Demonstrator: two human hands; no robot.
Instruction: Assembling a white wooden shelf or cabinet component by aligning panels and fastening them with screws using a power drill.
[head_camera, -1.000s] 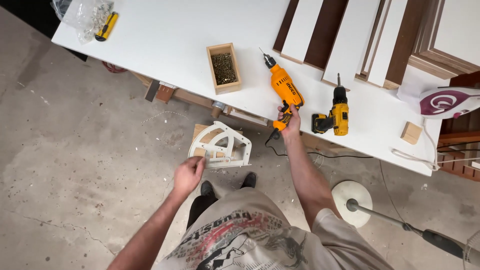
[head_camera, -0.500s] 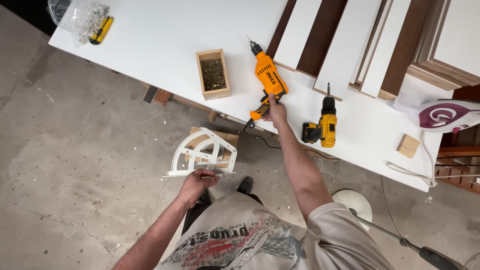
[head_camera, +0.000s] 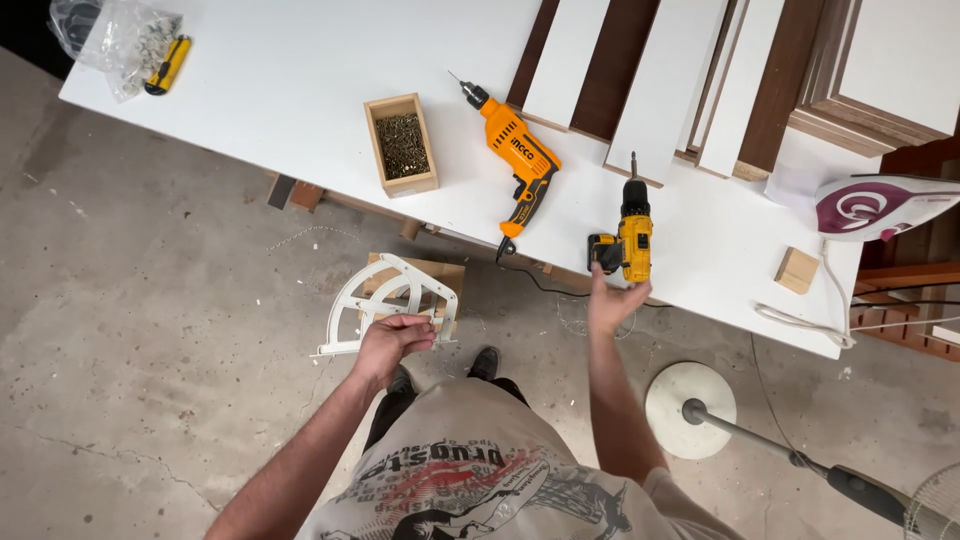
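Right hand (head_camera: 612, 303) at yellow drill (head_camera: 628, 243) (fingers spread)

— What is the right hand (head_camera: 610, 305) doing at the white tabletop (head_camera: 280, 90)?
— Its fingers are spread open just below the yellow cordless drill (head_camera: 628, 245); the orange corded drill (head_camera: 515, 160) lies to their left.
— And the left hand (head_camera: 390, 342)?
— Fingers curled, in front of a white fan-shaped rack (head_camera: 385, 300).

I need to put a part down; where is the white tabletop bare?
The widest bare patch lies between the clear plastic bag and the small wooden screw box. It is crowded around the orange corded drill, yellow cordless drill and stacked boards.
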